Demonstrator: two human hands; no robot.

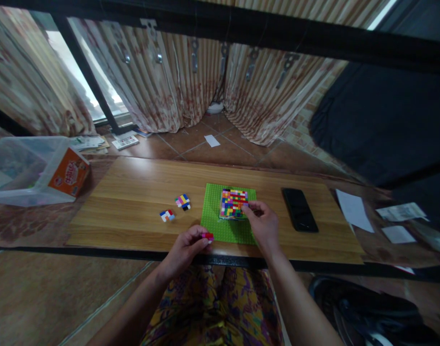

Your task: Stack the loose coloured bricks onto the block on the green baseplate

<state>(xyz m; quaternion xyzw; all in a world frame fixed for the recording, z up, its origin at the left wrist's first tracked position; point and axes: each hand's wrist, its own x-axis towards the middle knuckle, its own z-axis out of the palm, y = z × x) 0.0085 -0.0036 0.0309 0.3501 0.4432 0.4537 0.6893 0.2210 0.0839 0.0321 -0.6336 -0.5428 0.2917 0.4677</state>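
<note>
A green baseplate (211, 211) lies on the wooden board, carrying a raised block of multicoloured toy bricks (232, 202). My left hand (191, 243), at the plate's front left corner, pinches a few red and pink toy bricks (207, 236) between thumb and fingers. At the right edge of the raised block is my right hand (262, 222), its thumb and fingers closed together and touching the upper layer. Whatever its fingertips may hold there is too small to make out. Left of the plate lie two small clusters of joined bricks, one nearer the back (183, 202), the other nearer the front (167, 215).
A black phone (299, 210) lies on the wooden board (133, 192) to the right. Far left, a clear plastic bin (25, 168) with an orange label is on its side. Papers (354, 210) lie to the right. Dark metal bars cross above.
</note>
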